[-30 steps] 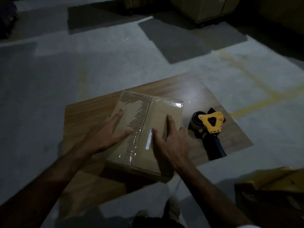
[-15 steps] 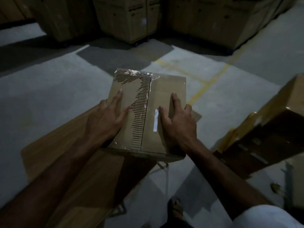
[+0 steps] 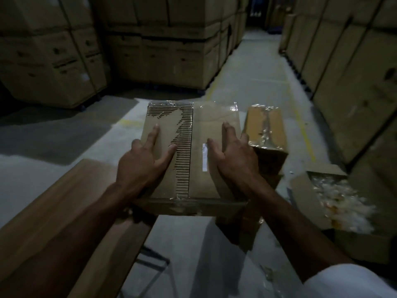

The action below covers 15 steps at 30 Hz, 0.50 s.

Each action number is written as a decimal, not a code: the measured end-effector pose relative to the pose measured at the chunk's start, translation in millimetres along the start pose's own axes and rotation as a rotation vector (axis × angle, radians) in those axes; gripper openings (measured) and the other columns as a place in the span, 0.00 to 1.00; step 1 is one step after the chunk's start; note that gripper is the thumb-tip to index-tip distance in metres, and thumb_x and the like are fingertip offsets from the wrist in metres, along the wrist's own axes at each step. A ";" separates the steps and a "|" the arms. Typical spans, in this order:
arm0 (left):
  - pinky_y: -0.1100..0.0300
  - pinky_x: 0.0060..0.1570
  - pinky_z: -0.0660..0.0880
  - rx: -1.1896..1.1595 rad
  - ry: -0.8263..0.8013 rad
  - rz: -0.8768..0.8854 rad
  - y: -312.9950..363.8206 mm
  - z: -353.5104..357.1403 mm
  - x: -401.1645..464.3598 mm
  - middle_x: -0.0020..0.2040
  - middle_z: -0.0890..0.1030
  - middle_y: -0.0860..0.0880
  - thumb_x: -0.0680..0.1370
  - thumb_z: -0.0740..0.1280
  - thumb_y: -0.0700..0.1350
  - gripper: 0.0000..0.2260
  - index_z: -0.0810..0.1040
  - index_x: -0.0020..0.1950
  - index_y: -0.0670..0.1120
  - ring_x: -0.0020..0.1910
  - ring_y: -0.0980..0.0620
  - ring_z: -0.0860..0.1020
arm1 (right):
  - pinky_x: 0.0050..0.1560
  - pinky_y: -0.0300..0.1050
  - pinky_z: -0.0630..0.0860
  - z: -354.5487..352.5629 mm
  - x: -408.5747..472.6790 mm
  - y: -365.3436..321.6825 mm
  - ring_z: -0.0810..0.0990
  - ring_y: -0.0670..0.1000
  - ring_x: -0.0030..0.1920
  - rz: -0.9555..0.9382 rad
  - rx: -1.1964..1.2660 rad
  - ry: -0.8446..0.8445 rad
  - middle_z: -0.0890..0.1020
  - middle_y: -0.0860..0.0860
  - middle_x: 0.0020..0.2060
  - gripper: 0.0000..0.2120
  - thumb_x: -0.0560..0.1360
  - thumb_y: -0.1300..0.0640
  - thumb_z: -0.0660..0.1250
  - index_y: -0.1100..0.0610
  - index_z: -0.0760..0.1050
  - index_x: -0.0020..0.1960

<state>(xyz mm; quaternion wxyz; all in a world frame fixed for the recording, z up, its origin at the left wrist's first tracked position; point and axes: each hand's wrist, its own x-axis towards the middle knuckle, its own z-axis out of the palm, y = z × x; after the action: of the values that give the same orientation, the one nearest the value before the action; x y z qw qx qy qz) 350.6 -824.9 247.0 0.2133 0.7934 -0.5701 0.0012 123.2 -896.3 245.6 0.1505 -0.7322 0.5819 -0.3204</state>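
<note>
Since the earlier frames the cardboard box (image 3: 214, 125) had come off the middle of the wooden table (image 3: 64, 201) and swung to the right, and the view had lifted from the bare floor to rows of stacked cartons (image 3: 161, 50).

Both hands lay on top of the box. The left hand (image 3: 146, 162) covered the left half, where the outer paper was torn away and the ribbing showed. Its forefinger pointed straight ahead and its thumb was spread wide toward the taped middle seam. The right hand (image 3: 234, 160) covered the right half, fingers straight and close together, thumb set apart beside a narrow white label (image 3: 205, 157). The outer fingers of each hand seemed to drop over the box's side edges, though the light was too dim to be sure.

The box sat level in front of the person, its near left corner by the table's right edge and the rest of it out over the grey floor (image 3: 247, 87). Whether anything held it up from below could not be told.

Just beyond its right side stood a second taped box (image 3: 266, 125). Further right lay an open box (image 3: 300, 186) of white scraps. A yellow line (image 3: 305, 134) ran along the aisle between the carton stacks, and a white sleeve (image 3: 352, 280) showed at the lower right.
</note>
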 end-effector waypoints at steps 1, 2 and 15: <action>0.54 0.44 0.70 -0.010 0.001 0.028 20.9 8.7 15.0 0.63 0.72 0.41 0.76 0.50 0.77 0.38 0.44 0.83 0.66 0.48 0.48 0.72 | 0.53 0.51 0.70 -12.8 14.1 15.1 0.77 0.63 0.62 0.008 -0.014 0.022 0.69 0.61 0.68 0.34 0.81 0.32 0.57 0.44 0.54 0.82; 0.54 0.44 0.70 -0.023 -0.001 0.051 41.9 17.0 30.5 0.63 0.72 0.41 0.76 0.49 0.77 0.38 0.44 0.83 0.66 0.48 0.48 0.72 | 0.55 0.52 0.72 -25.3 28.5 29.6 0.76 0.64 0.64 0.018 -0.028 0.043 0.68 0.62 0.70 0.34 0.81 0.32 0.58 0.44 0.55 0.82; 0.47 0.55 0.78 -0.088 -0.119 0.203 263.0 101.2 216.8 0.67 0.74 0.38 0.74 0.51 0.80 0.42 0.53 0.83 0.60 0.58 0.37 0.79 | 0.64 0.55 0.71 -138.5 220.5 184.1 0.76 0.67 0.65 0.211 -0.133 0.060 0.71 0.63 0.70 0.33 0.81 0.32 0.57 0.46 0.59 0.80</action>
<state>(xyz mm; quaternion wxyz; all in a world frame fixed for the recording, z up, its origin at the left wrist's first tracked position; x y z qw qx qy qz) 163.9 -1123.5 296.8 0.2126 0.7202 -0.6585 -0.0493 -79.2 -1135.4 305.0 0.1168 -0.6653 0.6801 -0.2851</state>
